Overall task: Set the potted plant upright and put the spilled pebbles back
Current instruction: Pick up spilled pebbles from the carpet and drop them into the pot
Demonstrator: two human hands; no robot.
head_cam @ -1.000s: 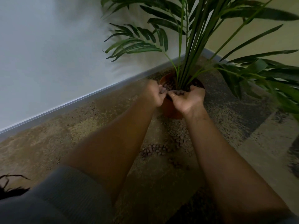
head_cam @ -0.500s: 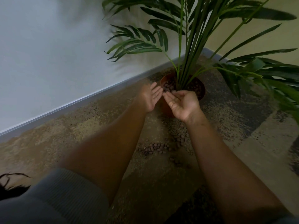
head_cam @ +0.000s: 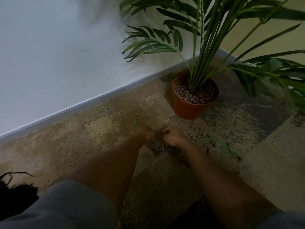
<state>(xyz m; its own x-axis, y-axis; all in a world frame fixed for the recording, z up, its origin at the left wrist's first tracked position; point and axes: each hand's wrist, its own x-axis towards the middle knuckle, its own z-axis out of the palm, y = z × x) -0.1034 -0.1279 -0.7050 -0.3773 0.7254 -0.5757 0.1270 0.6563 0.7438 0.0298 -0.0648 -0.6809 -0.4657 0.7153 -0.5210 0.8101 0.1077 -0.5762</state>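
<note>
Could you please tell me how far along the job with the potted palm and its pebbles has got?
Done: the orange plastic pot stands upright, brownish clay pebbles inside. In hand: the left hand and right hand are down at the spilled pebbles on the carpet; grip blurred. Left: those and scattered ones.

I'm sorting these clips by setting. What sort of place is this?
Probably an indoor room corner, home or office: patterned carpet, a pale wall with a baseboard, and a potted plant on the floor.
</note>
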